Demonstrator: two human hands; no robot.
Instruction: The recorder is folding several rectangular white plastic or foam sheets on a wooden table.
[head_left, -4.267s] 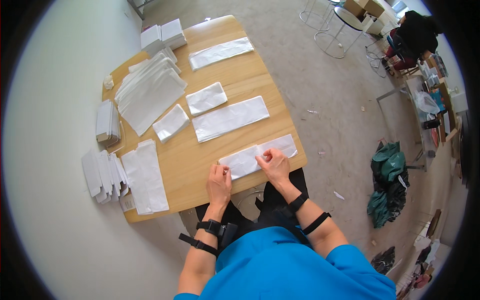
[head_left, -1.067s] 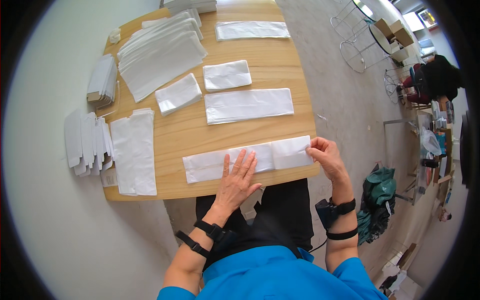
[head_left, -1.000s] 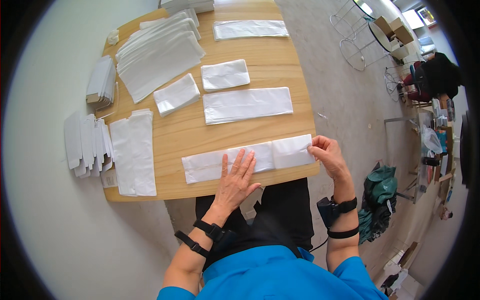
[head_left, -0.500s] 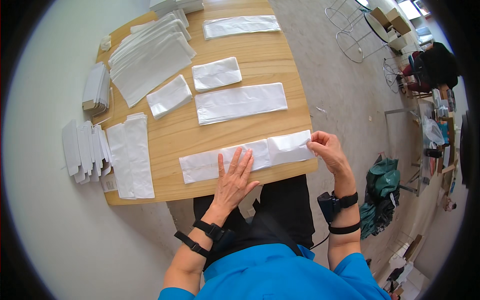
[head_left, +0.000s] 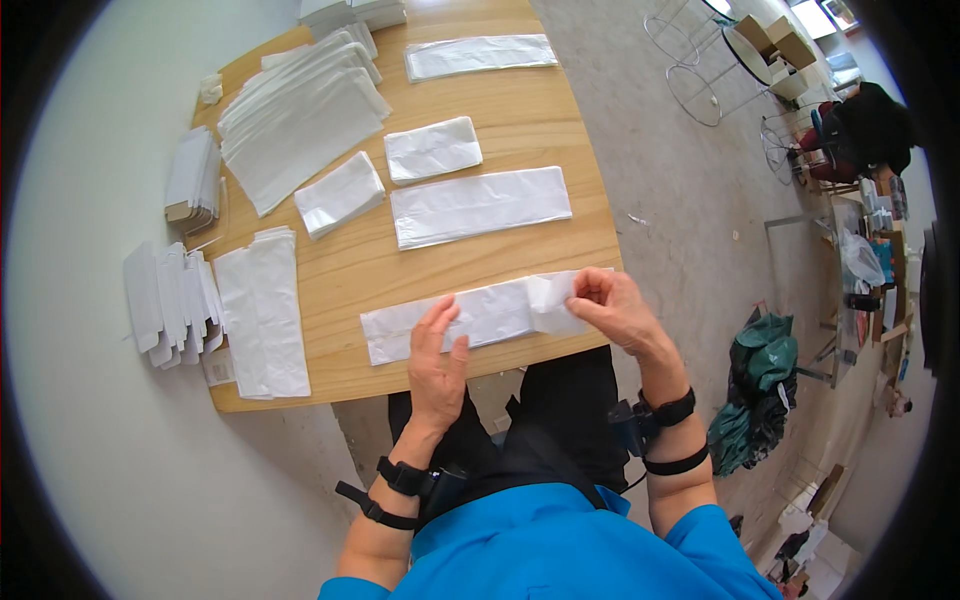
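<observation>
Nearest the person, a long white paper bag (head_left: 470,318) lies flat along the near edge of the wooden table (head_left: 560,120). The left hand (head_left: 437,365) rests palm down on the bag's middle, fingers spread and flat, pressing it to the wood with no grip closed round anything. The right hand (head_left: 612,310) is at the bag's right end, where its grip is pinched together on the paper, thumb and fingertips clamped on the end, which is lifted and folded over toward the left.

Just beyond, mid-table, a second long white bag (head_left: 480,205) lies flat, well apart from the hands. Past it sit two shorter folded bags (head_left: 433,149), side by side, the left one tilted. To the person's left, a flat bag (head_left: 265,310) lies lengthwise near the table's left edge, and a fanned row of small white pieces (head_left: 170,300) sits on the floor beside it. Farther on the left, a broad stack of long bags (head_left: 300,120) lies slanted, with a small pile (head_left: 192,180) off the edge next to it. At the far end another long bag (head_left: 480,56) lies crosswise.
</observation>
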